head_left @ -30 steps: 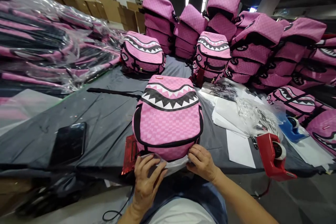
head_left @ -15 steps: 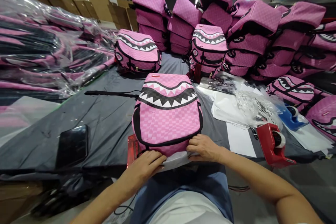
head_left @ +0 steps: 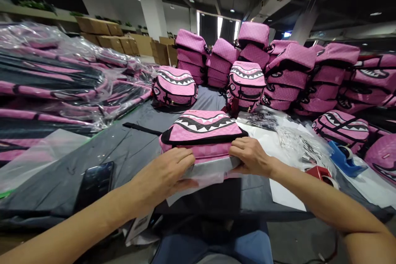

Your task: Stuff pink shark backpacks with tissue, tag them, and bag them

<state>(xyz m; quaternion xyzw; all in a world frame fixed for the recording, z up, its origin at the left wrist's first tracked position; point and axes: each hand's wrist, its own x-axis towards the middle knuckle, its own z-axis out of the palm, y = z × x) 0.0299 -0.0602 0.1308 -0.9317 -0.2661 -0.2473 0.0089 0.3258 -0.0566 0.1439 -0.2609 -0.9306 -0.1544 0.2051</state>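
In front of me on the dark-covered table is a pink checkered backpack (head_left: 206,126) with a black-and-white shark-mouth print. Its near end is tipped up toward me. My left hand (head_left: 173,169) grips the near left corner, thumb underneath and fingers over the top. At the near right corner my right hand (head_left: 250,154) has its fingers curled round the edge. Between the hands a whitish, translucent sheet (head_left: 210,175) shows along the backpack's lower edge and hangs below it. A black strap (head_left: 144,128) stretches out to the left of the backpack.
Plastic-wrapped pink bags (head_left: 58,78) are piled on the left. A black phone-like device (head_left: 95,179) lies near my left arm. Behind stand stacked pink backpacks (head_left: 289,60). To the right are clear plastic bags (head_left: 306,144), white paper (head_left: 286,194), a blue tape dispenser (head_left: 348,165) and a red one (head_left: 317,172).
My view has tilted up. The backpack's near end has been lifted, both hands rising with it, and more of the whitish sheet shows beneath.
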